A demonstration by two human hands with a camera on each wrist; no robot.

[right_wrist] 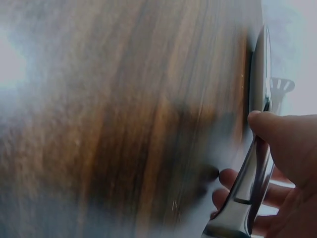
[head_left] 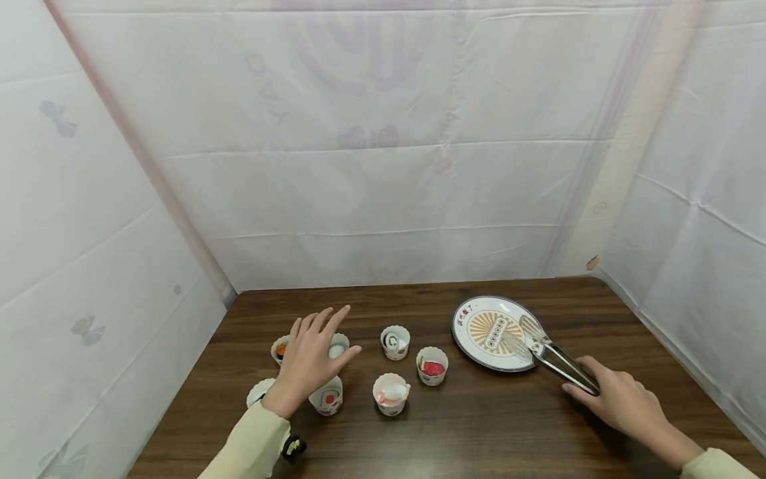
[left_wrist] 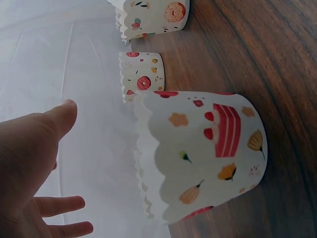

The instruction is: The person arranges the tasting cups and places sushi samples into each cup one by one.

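Observation:
My left hand (head_left: 308,362) hovers over the left group of paper baking cups, fingers straight and thumb spread, nothing held. Under and around it are a cup (head_left: 328,407) with a white-and-red piece and, partly covered, another cup (head_left: 260,392). In the left wrist view a cup (left_wrist: 208,153) printed with cake and flowers stands beside the fingers. At the right, my right hand (head_left: 622,396) grips metal tongs (head_left: 571,371) by the handle. Their slotted, spread heads lie over the white plate (head_left: 463,336); the right wrist view shows thumb and fingers round the tongs (right_wrist: 242,193).
Three more cups stand mid-table: one (head_left: 395,342) with a white-and-dark roll, one (head_left: 432,367) with a red piece, one (head_left: 391,396) with a pink-and-white piece. A dark wood table (head_left: 479,432) is backed by white cloth walls (head_left: 389,199).

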